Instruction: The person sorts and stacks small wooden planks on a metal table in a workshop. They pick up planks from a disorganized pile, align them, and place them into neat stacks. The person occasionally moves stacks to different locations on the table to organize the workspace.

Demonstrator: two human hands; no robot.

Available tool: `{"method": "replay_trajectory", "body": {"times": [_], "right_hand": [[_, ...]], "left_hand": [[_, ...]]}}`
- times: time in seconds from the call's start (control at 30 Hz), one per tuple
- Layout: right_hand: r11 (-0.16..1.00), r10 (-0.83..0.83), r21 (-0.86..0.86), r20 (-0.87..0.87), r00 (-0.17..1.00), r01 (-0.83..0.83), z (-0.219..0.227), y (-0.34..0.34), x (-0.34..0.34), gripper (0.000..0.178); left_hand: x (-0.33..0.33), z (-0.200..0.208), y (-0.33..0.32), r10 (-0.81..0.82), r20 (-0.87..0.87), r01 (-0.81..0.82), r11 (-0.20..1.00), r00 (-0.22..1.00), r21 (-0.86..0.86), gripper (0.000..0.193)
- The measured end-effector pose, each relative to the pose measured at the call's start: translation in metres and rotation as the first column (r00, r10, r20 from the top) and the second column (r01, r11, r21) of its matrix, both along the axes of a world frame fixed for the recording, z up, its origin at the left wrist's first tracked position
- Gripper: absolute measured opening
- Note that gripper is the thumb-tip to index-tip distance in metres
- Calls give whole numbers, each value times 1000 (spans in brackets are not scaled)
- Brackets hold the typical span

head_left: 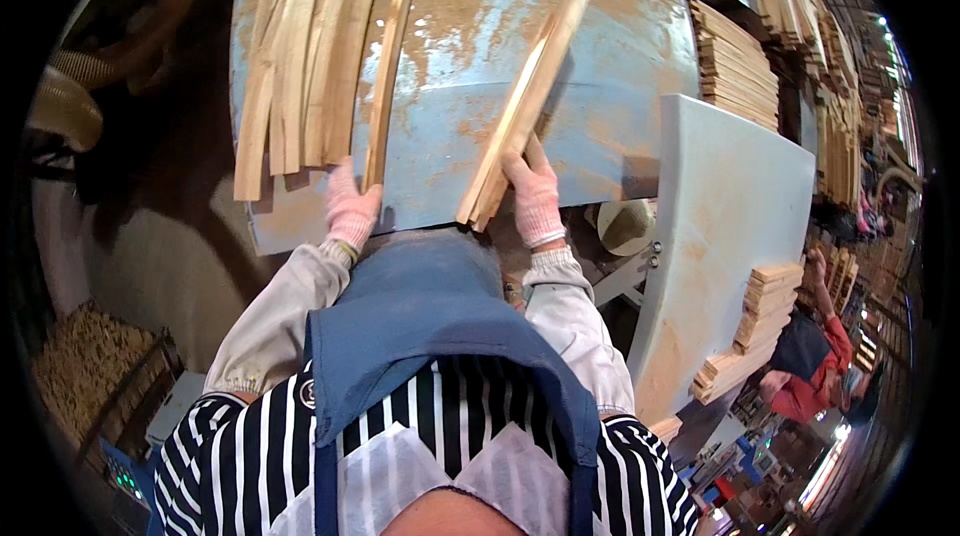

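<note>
A worn blue counter (600, 86), dusted with sawdust, carries a fanned row of thin wooden slats (300, 56) at its left. One slat (385, 76) lies beside them, and a slat bundle (530, 96) rests on edge.

Your worktop (600, 66) looks like painted metal, matt blue, with the paint scuffed off and dusted in tan sawdust. The slats (300, 56) lying on it are bare, unfinished wood, pale and a bit rough, same as the strip (385, 76) at your left hand (350, 211) and the pair (525, 101) in your right hand (535, 196). Both gloves are pinkish knit cloth, and your apron (430, 321) is matt blue fabric.
</note>
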State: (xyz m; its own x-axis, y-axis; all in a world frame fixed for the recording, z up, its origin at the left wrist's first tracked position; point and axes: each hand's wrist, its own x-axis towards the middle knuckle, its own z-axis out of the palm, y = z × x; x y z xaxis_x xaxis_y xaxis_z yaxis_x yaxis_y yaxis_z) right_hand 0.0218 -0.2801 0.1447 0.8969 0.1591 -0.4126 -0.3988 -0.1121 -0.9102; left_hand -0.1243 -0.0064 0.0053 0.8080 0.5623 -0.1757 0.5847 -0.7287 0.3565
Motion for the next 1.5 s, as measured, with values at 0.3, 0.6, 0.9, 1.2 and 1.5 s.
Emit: {"method": "replay_trajectory", "body": {"times": [0.3,0.6,0.9,1.2,1.5], "right_hand": [[975,-198,-129,-148,969,180,-84,-87,-24,66],[981,22,-184,-206,978,-61,-95,-55,-6,57],[993,-37,-120,-369,929,-9,-111,-62,3,66],[972,-222,-14,-378,899,234,-119,-61,-16,59],[925,-378,-25,-158,912,379,-119,-37,-54,76]], "left_hand": [[45,43,-85,-321,115,318,707,940,-632,84],[77,27,-136,-533,-155,356,726,832,-588,97],[91,14,-115,-618,-181,361,644,765,-675,80],[81,-3,-113,-599,-118,344,598,792,-724,67],[57,-4,-119,-495,-44,279,557,868,-782,70]]}}
